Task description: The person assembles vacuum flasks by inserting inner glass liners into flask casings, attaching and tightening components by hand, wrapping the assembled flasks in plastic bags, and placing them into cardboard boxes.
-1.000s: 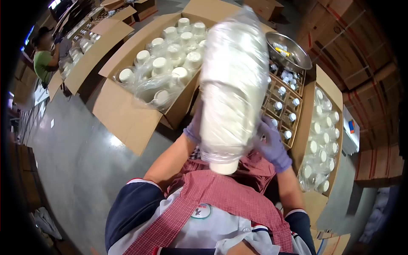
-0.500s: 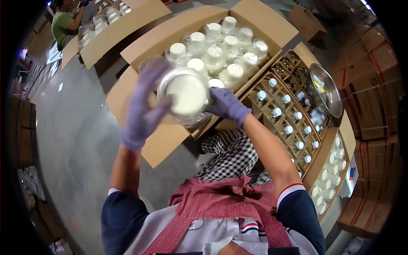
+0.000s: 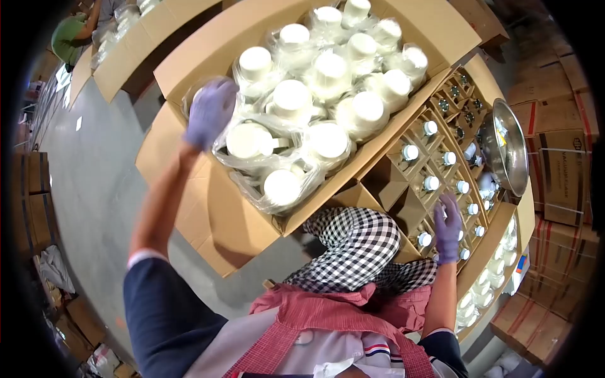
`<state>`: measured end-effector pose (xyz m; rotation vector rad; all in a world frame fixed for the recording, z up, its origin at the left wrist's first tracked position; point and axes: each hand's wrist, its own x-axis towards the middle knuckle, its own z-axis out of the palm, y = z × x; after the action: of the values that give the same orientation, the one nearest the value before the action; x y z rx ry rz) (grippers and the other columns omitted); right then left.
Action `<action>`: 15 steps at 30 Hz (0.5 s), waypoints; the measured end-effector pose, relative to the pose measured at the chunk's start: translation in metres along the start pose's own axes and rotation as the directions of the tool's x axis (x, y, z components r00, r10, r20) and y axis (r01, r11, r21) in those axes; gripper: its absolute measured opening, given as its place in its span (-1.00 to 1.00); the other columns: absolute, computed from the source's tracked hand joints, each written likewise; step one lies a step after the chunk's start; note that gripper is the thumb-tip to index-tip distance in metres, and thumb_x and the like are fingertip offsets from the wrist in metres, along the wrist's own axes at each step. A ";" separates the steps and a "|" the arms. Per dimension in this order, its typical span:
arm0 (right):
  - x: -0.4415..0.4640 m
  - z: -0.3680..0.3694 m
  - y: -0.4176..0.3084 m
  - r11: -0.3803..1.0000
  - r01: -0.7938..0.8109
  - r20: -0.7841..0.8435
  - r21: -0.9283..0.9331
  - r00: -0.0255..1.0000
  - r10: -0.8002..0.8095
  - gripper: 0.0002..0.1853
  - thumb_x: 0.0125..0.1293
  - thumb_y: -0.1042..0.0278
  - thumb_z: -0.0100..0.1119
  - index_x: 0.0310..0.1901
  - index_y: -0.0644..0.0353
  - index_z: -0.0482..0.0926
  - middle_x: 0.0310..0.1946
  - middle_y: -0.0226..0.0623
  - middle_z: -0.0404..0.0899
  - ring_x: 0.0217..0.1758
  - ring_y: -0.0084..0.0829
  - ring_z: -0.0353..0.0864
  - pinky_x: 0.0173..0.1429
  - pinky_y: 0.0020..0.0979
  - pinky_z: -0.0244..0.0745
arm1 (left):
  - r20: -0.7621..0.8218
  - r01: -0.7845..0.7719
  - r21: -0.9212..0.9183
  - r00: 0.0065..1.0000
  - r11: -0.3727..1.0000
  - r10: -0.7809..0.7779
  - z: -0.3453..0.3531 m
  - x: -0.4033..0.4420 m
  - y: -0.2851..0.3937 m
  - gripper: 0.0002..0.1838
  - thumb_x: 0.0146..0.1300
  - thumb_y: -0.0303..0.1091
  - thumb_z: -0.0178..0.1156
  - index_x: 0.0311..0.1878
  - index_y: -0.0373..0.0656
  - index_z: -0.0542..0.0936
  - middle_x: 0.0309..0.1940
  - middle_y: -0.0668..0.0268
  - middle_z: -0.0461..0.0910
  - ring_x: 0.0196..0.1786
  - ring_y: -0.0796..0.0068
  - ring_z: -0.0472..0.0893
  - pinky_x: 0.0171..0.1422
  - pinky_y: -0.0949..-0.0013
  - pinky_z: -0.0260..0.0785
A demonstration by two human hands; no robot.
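My left hand (image 3: pixel 211 112), in a purple glove, is at the left inner side of a large carton (image 3: pixel 189 53). Its fingers curl over a white jug in clear plastic, mostly hidden beneath the hand. Several more bagged white jugs (image 3: pixel 290 97) stand bottom-up in that carton; one nearby jug (image 3: pixel 249 140) shows its handle. My right hand (image 3: pixel 447 227), also gloved, is over a divided carton (image 3: pixel 403 208) of bottles with pale caps (image 3: pixel 430 183). Its fingers are apart, close to the caps, and I cannot see it gripping anything.
A steel bowl (image 3: pixel 512 148) rests at the right by a second divided section. Another carton of white wrapped pieces (image 3: pixel 485 283) stands at the lower right. Stacked boxes (image 3: pixel 561 164) line the right side. A person in green (image 3: pixel 66 38) is at the far left.
Both hands were together on a wrapped white jug above the carton. The left has moved to the carton's left side; the right has gone over to the bottles. My view has shifted closer.
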<state>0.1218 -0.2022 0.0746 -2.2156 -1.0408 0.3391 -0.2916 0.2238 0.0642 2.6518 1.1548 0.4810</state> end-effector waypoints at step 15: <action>-0.198 -0.113 0.021 0.920 -0.347 0.067 -0.182 0.929 0.364 -0.63 0.30 0.39 0.22 0.10 0.35 0.57 0.26 0.08 0.49 0.39 0.00 0.44 0.41 -0.17 0.35 | 0.616 -0.411 0.629 0.781 0.660 -0.102 -0.060 0.064 0.063 -0.73 0.11 -0.16 0.24 -0.17 -0.02 0.75 -0.21 0.13 0.73 -0.02 0.13 0.70 0.07 0.13 0.47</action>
<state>0.0602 -0.4134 0.1366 -2.5662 -0.7307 0.5444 -0.2311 0.2322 0.1526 3.1540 1.0029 -1.0382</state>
